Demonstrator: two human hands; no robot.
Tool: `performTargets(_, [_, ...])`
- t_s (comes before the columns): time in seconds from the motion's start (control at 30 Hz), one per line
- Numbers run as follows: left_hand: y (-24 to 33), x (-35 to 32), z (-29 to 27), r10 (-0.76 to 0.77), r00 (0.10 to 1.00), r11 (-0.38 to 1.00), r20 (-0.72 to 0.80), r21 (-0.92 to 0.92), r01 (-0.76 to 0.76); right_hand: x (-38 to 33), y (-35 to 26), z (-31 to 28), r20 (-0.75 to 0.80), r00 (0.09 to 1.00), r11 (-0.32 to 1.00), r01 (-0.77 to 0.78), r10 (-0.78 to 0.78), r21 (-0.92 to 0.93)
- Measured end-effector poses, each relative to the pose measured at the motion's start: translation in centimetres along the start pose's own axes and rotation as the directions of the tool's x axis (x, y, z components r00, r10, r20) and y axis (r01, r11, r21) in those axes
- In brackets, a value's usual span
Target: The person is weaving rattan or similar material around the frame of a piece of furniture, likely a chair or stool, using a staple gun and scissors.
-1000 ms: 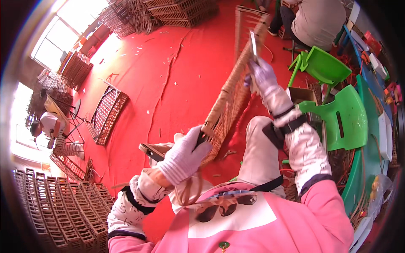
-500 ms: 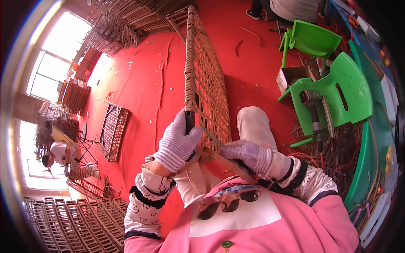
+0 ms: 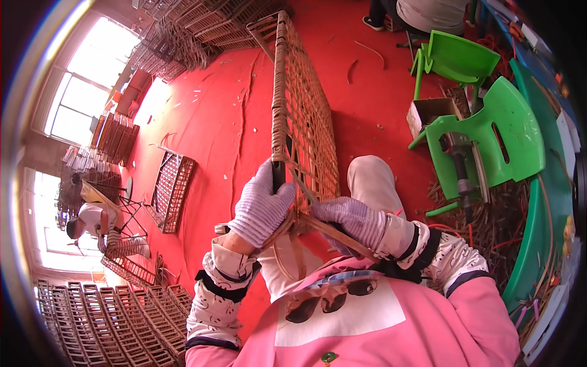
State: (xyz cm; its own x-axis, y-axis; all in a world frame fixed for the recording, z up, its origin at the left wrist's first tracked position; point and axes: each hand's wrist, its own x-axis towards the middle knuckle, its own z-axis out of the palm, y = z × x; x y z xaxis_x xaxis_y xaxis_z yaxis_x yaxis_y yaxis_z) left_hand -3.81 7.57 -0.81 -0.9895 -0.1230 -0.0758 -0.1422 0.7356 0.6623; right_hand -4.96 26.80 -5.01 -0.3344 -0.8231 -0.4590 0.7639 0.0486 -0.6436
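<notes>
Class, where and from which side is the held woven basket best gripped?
Probably by the woven basket's thick wrapped rim, coming from the left: the rim runs long and away from the body, exposed on that side, while thin open lattice spreads to its right.

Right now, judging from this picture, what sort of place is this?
Probably a workshop for weaving baskets or frames. A large woven piece is in the gloved left hand, latticed pieces stand in rows at lower left, and a dark tool lies on a green chair.
</notes>
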Motion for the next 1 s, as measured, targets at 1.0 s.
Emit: performTargets(1.0, [2.7,-0.6,1.0,-0.068,0.998,0.997,-0.012,-0.031,0.067,-2.1,-9.9,5.1,-0.245,0.945,0.971,-0.235,0.216,-0.051])
